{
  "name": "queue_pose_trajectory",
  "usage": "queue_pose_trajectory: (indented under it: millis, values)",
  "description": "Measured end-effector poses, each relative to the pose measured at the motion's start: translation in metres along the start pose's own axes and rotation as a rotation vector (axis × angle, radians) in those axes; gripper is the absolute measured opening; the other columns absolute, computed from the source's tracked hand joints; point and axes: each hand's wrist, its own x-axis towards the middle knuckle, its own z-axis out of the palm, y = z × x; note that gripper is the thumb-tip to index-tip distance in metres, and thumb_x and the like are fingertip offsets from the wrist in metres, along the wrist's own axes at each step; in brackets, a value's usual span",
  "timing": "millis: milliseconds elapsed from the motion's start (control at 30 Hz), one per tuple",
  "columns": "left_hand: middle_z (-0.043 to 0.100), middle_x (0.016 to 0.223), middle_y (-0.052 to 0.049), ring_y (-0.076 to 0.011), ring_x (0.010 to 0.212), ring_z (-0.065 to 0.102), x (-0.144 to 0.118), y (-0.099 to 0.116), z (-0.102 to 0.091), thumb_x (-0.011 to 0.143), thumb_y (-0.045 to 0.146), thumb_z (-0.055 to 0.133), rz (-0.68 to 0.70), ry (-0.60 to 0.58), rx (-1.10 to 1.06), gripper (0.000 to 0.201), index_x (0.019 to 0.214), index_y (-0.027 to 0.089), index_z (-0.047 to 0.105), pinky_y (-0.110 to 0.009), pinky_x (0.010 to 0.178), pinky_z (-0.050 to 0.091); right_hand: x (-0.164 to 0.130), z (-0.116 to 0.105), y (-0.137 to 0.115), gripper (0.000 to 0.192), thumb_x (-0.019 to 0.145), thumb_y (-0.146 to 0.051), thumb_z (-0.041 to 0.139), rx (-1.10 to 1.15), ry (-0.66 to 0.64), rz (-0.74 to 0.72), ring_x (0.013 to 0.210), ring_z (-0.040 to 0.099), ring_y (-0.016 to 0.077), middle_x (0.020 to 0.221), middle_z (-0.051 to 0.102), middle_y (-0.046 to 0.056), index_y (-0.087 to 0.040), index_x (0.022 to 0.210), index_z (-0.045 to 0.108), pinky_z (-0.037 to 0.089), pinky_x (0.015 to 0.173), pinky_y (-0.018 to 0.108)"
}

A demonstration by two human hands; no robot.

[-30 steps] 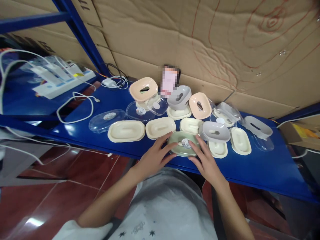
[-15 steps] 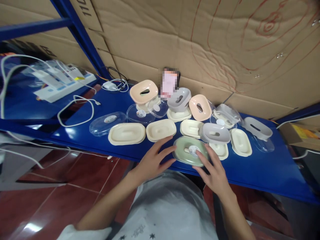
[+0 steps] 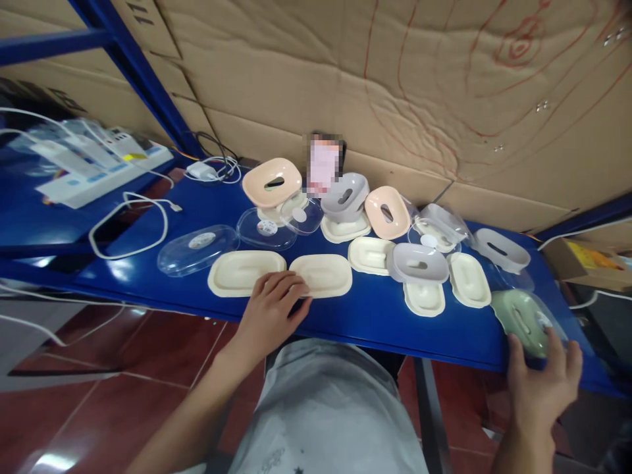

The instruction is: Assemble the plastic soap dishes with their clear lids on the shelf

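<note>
At the right end of the blue shelf, my right hand [image 3: 543,378] grips the near edge of a green oval soap dish [image 3: 518,319] with a clear lid on it. The dish sits close to the shelf top; whether it touches cannot be made out. My left hand [image 3: 276,306] reaches over the near edges of two cream oval trays, the left tray [image 3: 237,273] and the right tray [image 3: 328,275]. Its fingers lie side by side with the thumb apart, and nothing shows in them. A grey slotted dish [image 3: 419,263] rests across cream pieces between my hands.
Along the back stand peach dishes [image 3: 271,181], another grey dish [image 3: 345,196] and a phone [image 3: 324,161] with a blurred screen. Several clear lids [image 3: 197,250] lie on the shelf [image 3: 355,322]. A power strip [image 3: 103,176] with white cables is at left; cardboard [image 3: 276,79] walls the back.
The green dish with its clear lid has gone from front centre to the far right with my right hand. My left hand has let go of it and moved left onto the cream trays.
</note>
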Motion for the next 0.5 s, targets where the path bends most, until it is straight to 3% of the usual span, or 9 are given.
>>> queue_pose_trajectory:
  millis: [133,200,333,500]
  values:
    - [0.078,0.109,-0.004,-0.0257,0.11,0.072,0.001,0.009,-0.002,0.1,0.015,0.067,0.065,-0.035,-0.041,0.007,0.102,0.023,0.066,-0.051,0.111,0.045,0.015,0.002,-0.021,0.078,0.09,-0.046,0.081,0.021,0.016,-0.145,0.146,0.05,0.0579,0.161,0.051,0.028,-0.021,0.16,0.057,0.046,0.117,0.07]
    - [0.077,0.106,-0.003,-0.0224,0.108,0.073,0.001,0.014,-0.001,0.102,0.014,0.064,0.124,-0.077,-0.093,0.008,0.103,0.022,0.066,-0.051,0.115,0.043,0.023,0.004,-0.053,0.072,0.096,-0.038,0.076,0.119,-0.028,-0.277,0.146,0.052,0.0534,0.158,0.057,0.025,-0.021,0.162,0.053,0.044,0.12,0.068]
    - [0.078,0.108,-0.002,-0.0186,0.109,0.073,0.0,0.022,0.0,0.104,0.015,0.064,0.222,-0.165,-0.243,0.009,0.108,0.023,0.067,-0.046,0.117,0.044,0.038,0.02,-0.128,0.054,0.106,-0.034,0.062,0.286,-0.276,-0.504,0.147,0.055,0.0433,0.155,0.062,0.017,-0.025,0.158,0.054,0.046,0.117,0.067]
    - [0.076,0.116,-0.005,-0.0198,0.115,0.071,-0.002,0.024,0.006,0.102,0.018,0.071,0.246,-0.123,-0.339,0.013,0.113,0.023,0.067,-0.046,0.115,0.049,0.042,0.029,-0.187,0.031,0.108,-0.022,0.061,0.405,-0.37,-0.673,0.121,0.073,0.0284,0.129,0.078,0.009,-0.024,0.138,0.069,0.052,0.106,0.047]
